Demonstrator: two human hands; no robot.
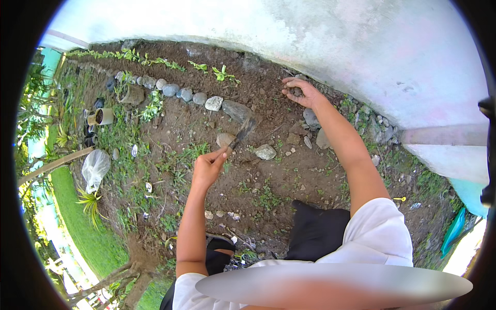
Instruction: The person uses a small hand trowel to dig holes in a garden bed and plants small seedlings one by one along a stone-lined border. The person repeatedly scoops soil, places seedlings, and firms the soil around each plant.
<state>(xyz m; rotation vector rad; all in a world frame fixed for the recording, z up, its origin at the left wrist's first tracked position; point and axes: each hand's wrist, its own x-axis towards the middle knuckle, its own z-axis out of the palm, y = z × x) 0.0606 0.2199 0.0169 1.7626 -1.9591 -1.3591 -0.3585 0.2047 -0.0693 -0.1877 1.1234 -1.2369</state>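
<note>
My left hand (209, 167) grips the handle of a flat-bladed hand tool (245, 131), perhaps a trowel or a knife. Its dirty dark blade points up and right, over the soil beside a long grey stone (236, 111). Near the wall, my right hand (298, 92) has its fingers curled around a small dark lump (295, 91), a stone or a clod of soil. Dug brown soil (255, 83) lies to the left of that hand, with a leafy seedling (223, 73) in it. A round grey stone (311, 118) sits just below my right wrist.
A whitewashed wall (310, 35) runs along the bed. Stones edge the bed, among them a white speckled stone (214, 103). Loose stones (265, 152) lie nearer me. Pots (104, 116), a clear plastic bag (95, 166) and a bamboo pole (58, 164) are at the left.
</note>
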